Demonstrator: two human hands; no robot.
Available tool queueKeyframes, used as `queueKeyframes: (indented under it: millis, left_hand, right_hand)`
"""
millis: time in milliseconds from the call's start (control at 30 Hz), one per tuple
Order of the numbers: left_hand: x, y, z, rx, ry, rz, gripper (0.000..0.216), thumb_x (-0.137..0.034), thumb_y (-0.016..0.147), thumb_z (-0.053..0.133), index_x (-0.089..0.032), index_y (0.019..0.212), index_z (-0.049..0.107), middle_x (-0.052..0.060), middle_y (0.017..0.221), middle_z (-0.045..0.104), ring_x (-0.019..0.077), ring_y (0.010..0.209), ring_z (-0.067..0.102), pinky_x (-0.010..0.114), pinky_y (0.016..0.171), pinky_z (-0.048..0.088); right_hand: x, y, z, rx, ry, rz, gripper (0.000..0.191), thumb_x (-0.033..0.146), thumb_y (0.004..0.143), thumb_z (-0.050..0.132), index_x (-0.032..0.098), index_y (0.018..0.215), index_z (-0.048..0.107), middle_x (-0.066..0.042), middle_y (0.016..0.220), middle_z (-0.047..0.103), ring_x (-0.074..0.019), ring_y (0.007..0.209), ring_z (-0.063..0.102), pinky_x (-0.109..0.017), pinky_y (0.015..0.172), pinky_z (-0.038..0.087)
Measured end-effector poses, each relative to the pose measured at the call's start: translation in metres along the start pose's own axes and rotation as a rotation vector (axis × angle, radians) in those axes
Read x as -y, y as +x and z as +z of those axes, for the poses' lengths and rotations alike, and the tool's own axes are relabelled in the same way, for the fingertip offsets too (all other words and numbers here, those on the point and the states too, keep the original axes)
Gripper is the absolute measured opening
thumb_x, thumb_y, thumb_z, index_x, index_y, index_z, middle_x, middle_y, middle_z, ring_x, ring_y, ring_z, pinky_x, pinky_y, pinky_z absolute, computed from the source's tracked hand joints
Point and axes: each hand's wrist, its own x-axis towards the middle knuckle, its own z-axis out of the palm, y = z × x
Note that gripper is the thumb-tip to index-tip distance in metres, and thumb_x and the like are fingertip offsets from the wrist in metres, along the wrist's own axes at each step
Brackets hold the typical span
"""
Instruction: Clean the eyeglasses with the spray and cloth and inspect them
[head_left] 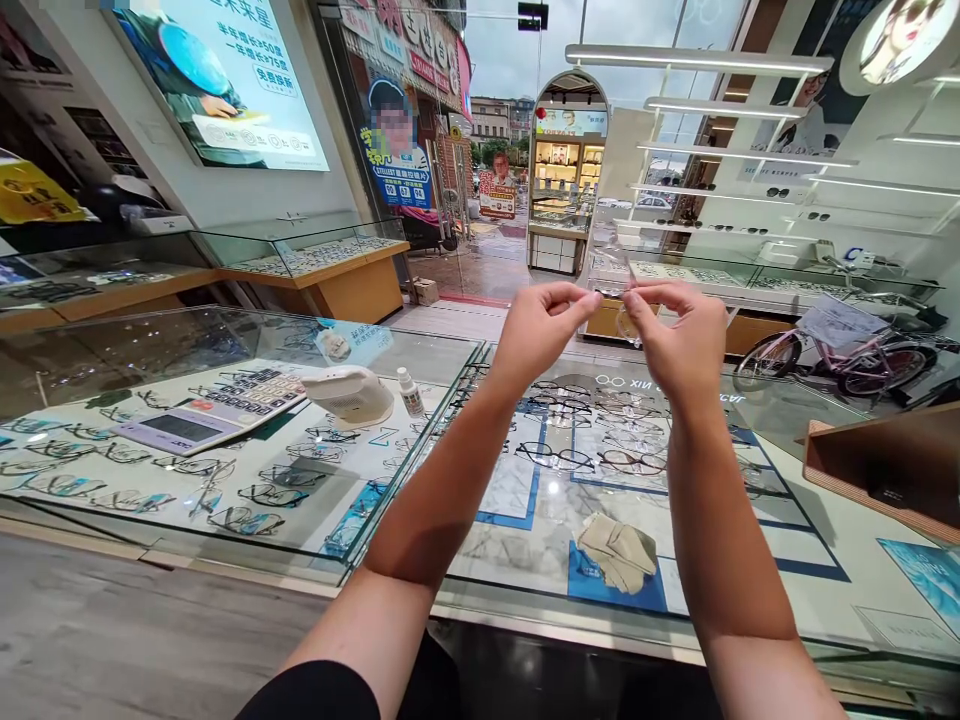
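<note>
Both my arms are stretched out over the glass counter at about mid-picture. My left hand (541, 328) is closed in a pinch, thumb and forefinger on one side of a thin pair of glasses (625, 320). My right hand (681, 335) pinches the same glasses from the other side, its fingertips close to the left ones. The glasses look clear and fine-framed; much of them is hidden by the fingers and blends into the background. Below the hands, a crumpled beige cloth (619, 552) lies on a blue card (585, 582) on the counter.
Glass display cases (465, 400) hold rows of spectacles. On the left case sit a large calculator (180, 430), a white device (349, 395) and a small spray bottle (409, 392). A wooden tray (885, 465) stands at right. Farther back are an oval mirror (568, 180) and a pink bicycle (847, 350).
</note>
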Motion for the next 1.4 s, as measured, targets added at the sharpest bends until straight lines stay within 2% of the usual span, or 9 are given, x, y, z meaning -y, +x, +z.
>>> queueKeyframes:
  millis: [100,267,500,633,767,900,1033,1267,1400]
  left_hand:
    - [-0.003,-0.002,0.008,0.075,-0.116,-0.112,0.046,-0.066,0.08,0.084,-0.02,0.087,0.084,0.004,0.075,0.071,0.0167,0.075,0.062,0.031,0.066,0.051]
    - [0.006,0.004,0.005,0.031,-0.205,-0.162,0.051,-0.069,0.07,0.09,-0.02,0.084,0.084,0.006,0.078,0.076,0.0169,0.075,0.064,0.031,0.066,0.051]
    - [0.018,0.01,-0.007,0.158,-0.038,-0.125,0.038,-0.056,0.079,0.086,-0.018,0.087,0.083,0.005,0.082,0.077,0.0147,0.075,0.062,0.03,0.072,0.049]
    - [0.018,0.01,-0.015,0.322,0.305,-0.128,0.026,-0.043,0.09,0.076,-0.018,0.087,0.082,0.002,0.071,0.069,0.0127,0.068,0.056,0.028,0.067,0.041]
    - [0.026,0.012,-0.014,0.576,0.674,-0.071,0.015,-0.032,0.087,0.075,-0.02,0.088,0.085,0.003,0.077,0.073,0.0142,0.071,0.057,0.029,0.068,0.039]
    - [0.037,0.008,0.0,0.809,0.927,-0.219,0.014,-0.025,0.08,0.078,-0.023,0.091,0.087,0.004,0.088,0.08,0.0172,0.078,0.066,0.027,0.069,0.041]
    - [0.045,-0.001,0.02,0.986,1.079,-0.384,0.02,-0.021,0.076,0.081,-0.024,0.096,0.087,0.005,0.096,0.083,0.0204,0.087,0.072,0.026,0.074,0.047]
    - [0.064,-0.012,0.047,1.095,1.224,-0.489,0.036,-0.021,0.063,0.099,-0.017,0.097,0.086,0.012,0.094,0.082,0.0318,0.106,0.074,0.035,0.094,0.055]
    - [0.07,-0.016,0.051,1.122,1.246,-0.48,0.032,-0.017,0.064,0.098,-0.017,0.093,0.086,0.013,0.093,0.082,0.0335,0.106,0.074,0.039,0.097,0.057]
  right_hand:
    - [0.008,-0.007,0.012,0.015,-0.13,-0.06,0.016,0.035,0.097,0.069,0.026,0.093,0.082,-0.009,0.111,0.084,-0.0308,0.113,0.074,-0.055,0.105,0.054]
    - [0.018,-0.014,0.02,0.122,-0.228,-0.079,0.017,0.031,0.098,0.067,0.026,0.105,0.082,-0.009,0.118,0.083,-0.0337,0.116,0.072,-0.057,0.106,0.05]
    - [0.023,-0.009,0.0,0.165,-0.206,0.041,0.021,0.042,0.097,0.068,0.024,0.088,0.074,-0.007,0.095,0.079,-0.026,0.089,0.07,-0.043,0.085,0.052]
    - [0.026,-0.005,-0.012,-0.04,-0.175,0.039,0.047,0.039,0.096,0.07,0.025,0.061,0.041,0.003,0.062,0.045,-0.0148,0.06,0.044,-0.034,0.066,0.039]
    - [0.035,-0.004,-0.015,-0.211,-0.015,-0.025,0.064,0.033,0.103,0.063,0.026,0.058,0.018,0.006,0.06,0.013,-0.0111,0.055,0.016,-0.033,0.058,0.019]
    - [0.038,-0.001,-0.009,-0.239,0.208,-0.196,0.065,0.021,0.104,0.062,0.024,0.054,0.02,0.007,0.058,0.013,-0.0079,0.057,0.011,-0.034,0.059,0.011]
    - [0.041,-0.002,-0.008,-0.175,0.286,-0.184,0.068,0.029,0.107,0.061,0.019,0.049,0.027,0.007,0.055,0.016,-0.0048,0.053,0.016,-0.033,0.06,0.014]
    - [0.055,-0.009,-0.013,-0.094,0.279,-0.07,0.072,0.058,0.099,0.056,0.015,0.045,0.033,0.006,0.048,0.028,-0.0022,0.047,0.028,-0.035,0.056,0.018]
    - [0.053,-0.01,-0.014,-0.11,0.305,-0.107,0.066,0.06,0.102,0.049,0.015,0.052,0.053,0.006,0.051,0.034,-0.002,0.046,0.03,-0.029,0.051,0.02]
